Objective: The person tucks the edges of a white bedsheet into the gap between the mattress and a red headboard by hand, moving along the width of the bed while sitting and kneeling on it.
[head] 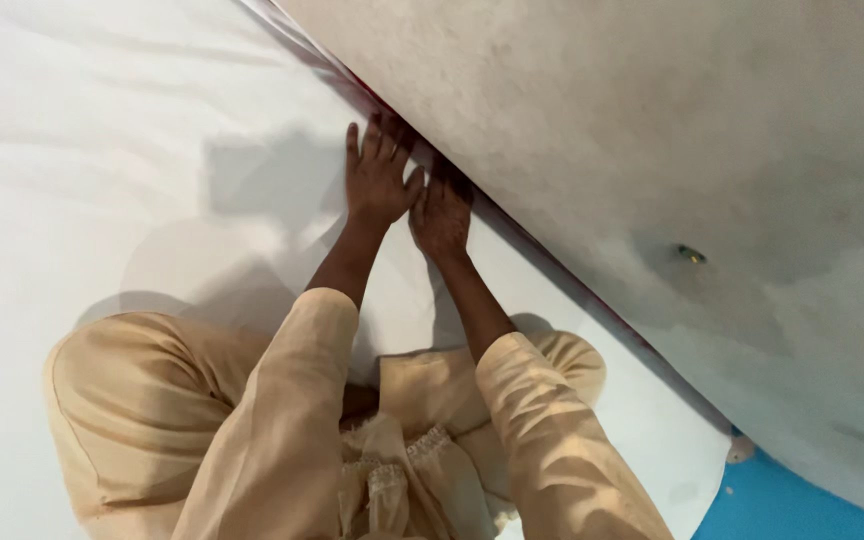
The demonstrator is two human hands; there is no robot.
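A: Where are the hands?

B: Both are at the upper middle of the frame. The left hand (380,178) lies flat on the white sheet (102,150), fingers spread and open, holding nothing. The right hand (442,215) is just beside it, touching at the thumb side. Its fingertips go into the dark gap where the sheet meets the wall (672,120), so I cannot tell whether it grips something.

A: And the sheet?

B: It covers the bed across the left and centre of the frame, up to the grey stained wall at the right. The person kneels on it in beige clothes (252,430). A blue floor (782,505) shows at the lower right.
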